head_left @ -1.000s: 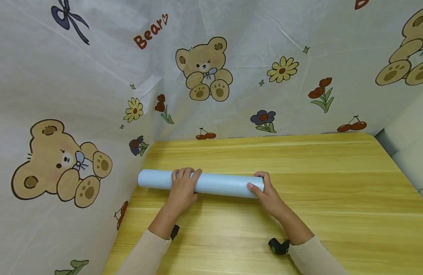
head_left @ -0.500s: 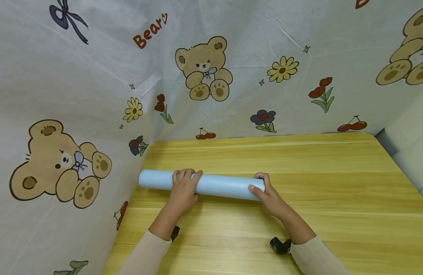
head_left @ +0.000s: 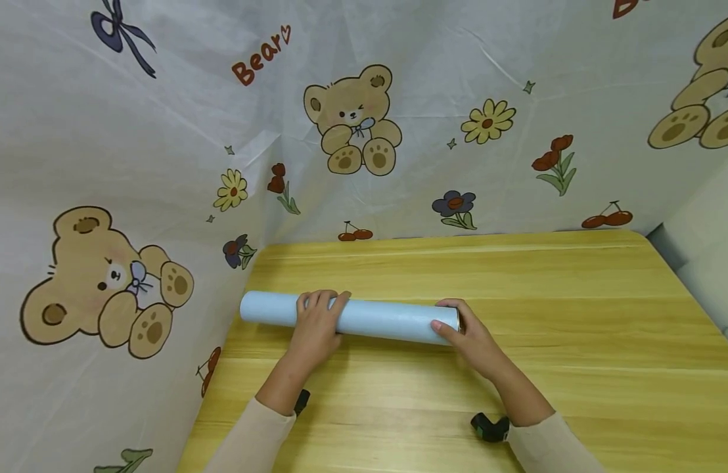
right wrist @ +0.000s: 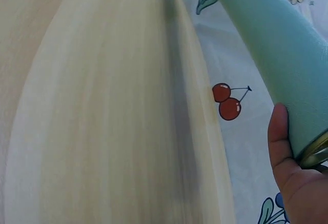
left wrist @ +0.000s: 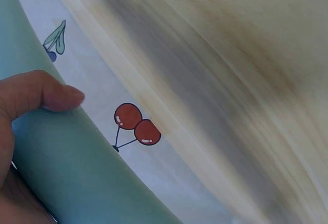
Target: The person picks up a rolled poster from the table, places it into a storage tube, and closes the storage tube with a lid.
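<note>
A long pale-blue paper roll (head_left: pixel 349 316) lies crosswise on the yellow wooden surface (head_left: pixel 547 309), near its back-left corner. The left hand (head_left: pixel 317 325) reaches forward from a cream sleeve (head_left: pixel 251 443), fingers (head_left: pixel 325 301) curled over the roll's left-middle part. The right hand (head_left: pixel 467 332) angles in from the right and cups the roll's right end, thumb (right wrist: pixel 279 137) pressed along its side, fingers wrapped behind.
</note>
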`<state>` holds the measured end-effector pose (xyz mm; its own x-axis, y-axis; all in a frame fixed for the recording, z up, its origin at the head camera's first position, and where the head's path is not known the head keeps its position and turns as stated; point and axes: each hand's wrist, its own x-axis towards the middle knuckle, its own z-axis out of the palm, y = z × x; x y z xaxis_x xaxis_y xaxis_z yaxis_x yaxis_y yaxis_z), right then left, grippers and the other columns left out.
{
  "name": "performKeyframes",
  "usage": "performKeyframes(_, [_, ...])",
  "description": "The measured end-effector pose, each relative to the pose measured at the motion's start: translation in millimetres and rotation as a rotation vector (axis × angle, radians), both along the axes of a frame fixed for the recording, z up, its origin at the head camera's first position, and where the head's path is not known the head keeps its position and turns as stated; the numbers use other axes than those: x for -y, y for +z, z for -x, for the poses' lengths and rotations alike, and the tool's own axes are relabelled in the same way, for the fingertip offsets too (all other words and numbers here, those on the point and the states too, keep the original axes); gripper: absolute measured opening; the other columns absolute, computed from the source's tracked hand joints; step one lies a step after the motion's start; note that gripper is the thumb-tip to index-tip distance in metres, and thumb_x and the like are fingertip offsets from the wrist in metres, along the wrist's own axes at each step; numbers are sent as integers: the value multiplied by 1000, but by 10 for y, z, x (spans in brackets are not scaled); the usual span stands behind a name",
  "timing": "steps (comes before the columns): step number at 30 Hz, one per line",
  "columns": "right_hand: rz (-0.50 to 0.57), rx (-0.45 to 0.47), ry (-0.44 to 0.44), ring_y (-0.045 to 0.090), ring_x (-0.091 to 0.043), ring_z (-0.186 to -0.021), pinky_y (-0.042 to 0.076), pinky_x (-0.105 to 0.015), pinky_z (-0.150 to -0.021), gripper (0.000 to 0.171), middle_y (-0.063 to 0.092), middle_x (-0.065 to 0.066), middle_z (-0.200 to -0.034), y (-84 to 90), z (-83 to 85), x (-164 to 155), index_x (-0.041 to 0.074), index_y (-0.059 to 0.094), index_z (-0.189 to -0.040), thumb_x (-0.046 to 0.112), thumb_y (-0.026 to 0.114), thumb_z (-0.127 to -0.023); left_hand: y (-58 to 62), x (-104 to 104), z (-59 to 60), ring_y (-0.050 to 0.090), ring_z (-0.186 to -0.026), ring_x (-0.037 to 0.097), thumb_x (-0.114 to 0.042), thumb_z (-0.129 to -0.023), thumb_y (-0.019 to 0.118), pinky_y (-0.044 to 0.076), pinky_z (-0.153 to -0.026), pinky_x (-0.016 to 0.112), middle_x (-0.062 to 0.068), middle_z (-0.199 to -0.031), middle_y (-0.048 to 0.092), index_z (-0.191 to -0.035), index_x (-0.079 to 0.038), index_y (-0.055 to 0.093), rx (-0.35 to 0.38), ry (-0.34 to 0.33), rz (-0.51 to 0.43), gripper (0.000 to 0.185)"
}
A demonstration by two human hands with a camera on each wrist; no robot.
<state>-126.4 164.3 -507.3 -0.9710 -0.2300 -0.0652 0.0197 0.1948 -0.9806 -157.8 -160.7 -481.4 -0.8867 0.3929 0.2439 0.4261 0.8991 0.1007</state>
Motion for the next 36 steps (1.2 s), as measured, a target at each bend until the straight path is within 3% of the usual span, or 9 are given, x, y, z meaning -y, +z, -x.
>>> performKeyframes(9, [14,5,-52,50,-28,-113,51,-27,-87,48,44,-17,-136,57,-5,-214,10,41,-144,28,58,-103,-23,56,-7,49,-130,34,-26,-68,95,20,-117,62,9,-134,56,-141,-18,56,-5,47,-95,83])
performKeyframes(17, [37,-1,-75,53,-19,-112,52,-23,-86,50,42,-12,-141,87,-40,-404,7,40,-146,27,57,-104,-36,184,-24,46,-135,36,-29,-66,96,15,-119,67,13,-139,54,-142,-19,55,-42,96,-108,87])
performKeyframes(26, [39,-5,-104,53,-14,-111,52,-23,-85,44,41,0,-138,111,-96,-599,12,42,-146,25,53,-106,-90,427,-69,36,-144,39,-22,-64,97,8,-120,70,17,-144,49,-142,-19,55,-60,206,-185,88])
performKeyframes(32, [67,-3,-115,53,-14,-109,54,-25,-83,46,39,1,-139,122,-105,-686,12,38,-149,24,50,-106,-136,520,-120,28,-148,46,-18,-62,98,15,-117,71,24,-151,39,-140,-15,56,-74,259,-292,89])
performKeyframes(36, [96,-4,-109,54,-12,-109,54,-23,-83,46,38,5,-140,117,-115,-735,14,36,-151,23,48,-107,-164,553,-162,33,-143,51,-15,-64,97,28,-112,71,28,-155,32,-142,-13,53,-46,317,-359,90])
